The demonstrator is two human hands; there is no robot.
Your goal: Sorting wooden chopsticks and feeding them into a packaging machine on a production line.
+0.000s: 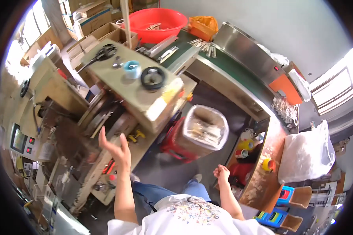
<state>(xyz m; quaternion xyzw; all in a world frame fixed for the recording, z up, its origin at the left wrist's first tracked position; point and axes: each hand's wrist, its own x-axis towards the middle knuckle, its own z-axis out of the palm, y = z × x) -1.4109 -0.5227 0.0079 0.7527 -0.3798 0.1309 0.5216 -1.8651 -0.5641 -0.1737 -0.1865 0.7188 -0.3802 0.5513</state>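
Observation:
My left hand [118, 150] is raised with its fingers spread and holds nothing. It is nearest to the open side of a tan-topped machine [121, 90], where narrow pale strips [102, 124] and yellow knobs [137, 136] show; I cannot tell whether it touches anything there. My right hand [222, 172] is lower, loosely curled and closed, with nothing visible in it. It hangs in front of a wooden bench [267, 176] with an open shelf below. Between and beyond both hands stands a bin [188, 129] lined with clear plastic, with pale pieces inside.
A black ring [153, 78], a light-blue roll [132, 69] and a black-handled tool [102, 53] lie on the machine top. Behind it are a red basin [157, 23] and a green conveyor belt [231, 72]. A stuffed white bag [306, 154] and blue bins [276, 217] are at right.

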